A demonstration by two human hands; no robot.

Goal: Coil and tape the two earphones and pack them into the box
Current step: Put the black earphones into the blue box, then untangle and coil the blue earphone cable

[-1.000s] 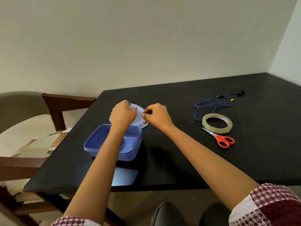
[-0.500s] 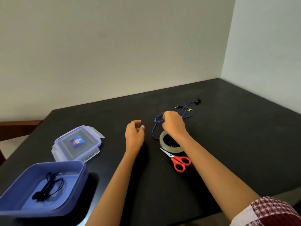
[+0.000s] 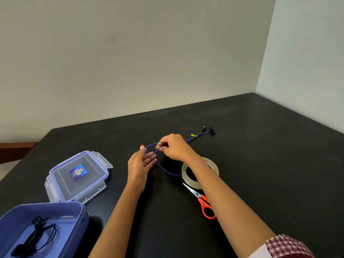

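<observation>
Blue earphone (image 3: 193,135): mid-bench (image 3: 260,164), cord pinched in the right hand (image 3: 175,147) grip and looped against the straight fingers of the left hand (image 3: 139,164), whose grip is wide; earbuds trail far right. Black earphone (image 3: 35,237): coiled inside the blue box (image 3: 81,211), near left, clear lid (image 3: 78,183) just beyond. Tape roll (image 3: 188,180) and red scissors (image 3: 202,199): right of the hands, beside the right forearm.

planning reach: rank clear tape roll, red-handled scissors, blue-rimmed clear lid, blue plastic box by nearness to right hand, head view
1. clear tape roll, under right forearm
2. red-handled scissors, nearer the camera
3. blue-rimmed clear lid, left
4. blue plastic box, bottom left
</observation>
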